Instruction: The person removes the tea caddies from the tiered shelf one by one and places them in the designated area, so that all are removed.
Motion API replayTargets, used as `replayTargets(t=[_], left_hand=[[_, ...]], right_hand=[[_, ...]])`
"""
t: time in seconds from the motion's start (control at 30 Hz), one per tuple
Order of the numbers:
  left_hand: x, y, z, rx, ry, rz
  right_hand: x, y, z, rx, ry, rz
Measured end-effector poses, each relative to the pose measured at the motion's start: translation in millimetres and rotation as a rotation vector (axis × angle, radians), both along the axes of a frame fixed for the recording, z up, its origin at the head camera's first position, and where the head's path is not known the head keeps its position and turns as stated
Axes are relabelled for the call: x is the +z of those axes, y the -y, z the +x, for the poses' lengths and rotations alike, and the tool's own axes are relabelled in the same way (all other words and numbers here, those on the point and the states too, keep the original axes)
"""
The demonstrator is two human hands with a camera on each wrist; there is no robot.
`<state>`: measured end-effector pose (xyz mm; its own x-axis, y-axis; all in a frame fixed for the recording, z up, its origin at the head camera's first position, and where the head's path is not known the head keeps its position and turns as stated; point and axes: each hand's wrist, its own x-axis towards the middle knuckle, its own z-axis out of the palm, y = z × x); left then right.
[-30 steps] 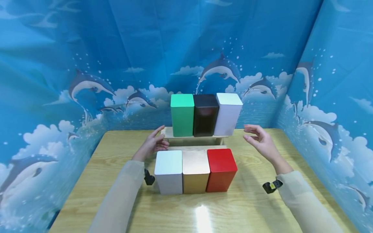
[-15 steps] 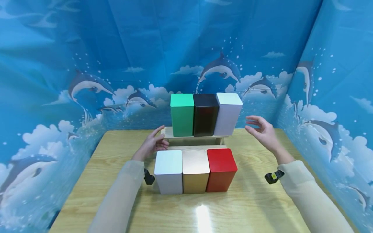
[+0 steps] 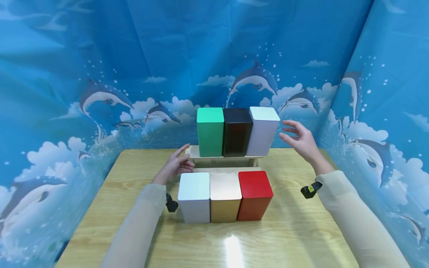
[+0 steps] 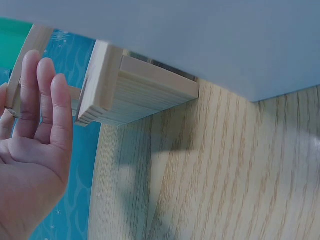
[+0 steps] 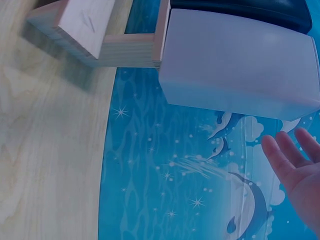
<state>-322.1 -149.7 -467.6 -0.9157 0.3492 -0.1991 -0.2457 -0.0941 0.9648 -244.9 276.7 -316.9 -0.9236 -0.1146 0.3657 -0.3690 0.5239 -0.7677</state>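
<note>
My left hand (image 3: 176, 163) holds the left end of a pale wooden two-step rack (image 3: 191, 152), with thumb and index finger at the top board and the other fingers nearly straight below it. On that board stand tall boxes in green (image 3: 210, 134), black (image 3: 237, 134) and white (image 3: 263, 134), side by side. My right hand (image 3: 301, 140) hovers just right of the upper white box, fingers loosely bent, nothing in them. In the right wrist view its fingertips (image 5: 272, 147) are close to the white box's side (image 5: 235, 60), apart from it.
In front of the rack, a second white box (image 3: 193, 197), a gold box (image 3: 225, 197) and a red box (image 3: 255, 195) stand in a row on the wooden table (image 3: 134, 208). A blue dolphin-print sheet (image 3: 214, 56) hangs behind and along both sides.
My right hand has risen, moving farther back beside the upper white box, and now comes slightly nearer to it. My left hand and all the boxes stay in place.
</note>
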Motion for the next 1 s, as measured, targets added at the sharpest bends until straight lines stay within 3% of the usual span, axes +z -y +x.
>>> replayTargets(t=[0.4,0.8,0.93,1.0], left_hand=[[1.1,-2,-0.4,0.015,0.007,-0.021],[-1.0,-2,-1.4,0.028,0.008,-0.028],[0.7,-2,-1.2,0.031,0.011,-0.027],[7.0,-2,2.5,0.011,0.014,-0.026]], right_hand=[[-7.3,-11,-46.4,0.005,0.1,0.016],[1.2,2,-68.3,0.062,0.132,0.015],[8.4,12,-67.0,0.062,0.139,0.014],[8.2,13,-68.6,0.059,0.137,0.008]])
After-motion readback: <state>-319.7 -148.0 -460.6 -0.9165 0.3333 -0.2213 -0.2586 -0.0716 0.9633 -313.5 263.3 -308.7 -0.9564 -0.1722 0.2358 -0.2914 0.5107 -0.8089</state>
